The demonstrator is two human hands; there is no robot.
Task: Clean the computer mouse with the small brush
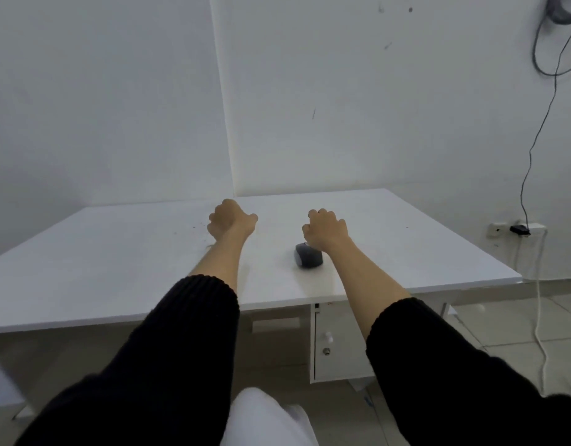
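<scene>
A dark grey computer mouse [308, 258] lies on the white table [117, 268], right of the middle. My right hand [326, 228] hovers just beyond and above the mouse with its fingers curled down; the wrist hides the mouse's far right edge. My left hand [231, 220] hangs over the table to the left of the mouse, fingers curled into a loose fist. I see nothing in either hand, though the palms face away. No brush shows anywhere in view.
White walls meet in a corner behind the table. A white drawer cabinet [335, 342] stands under the table's right side. At the right, a wall socket [516, 229] holds a plug, and cables [535, 140] hang down the wall to the tiled floor.
</scene>
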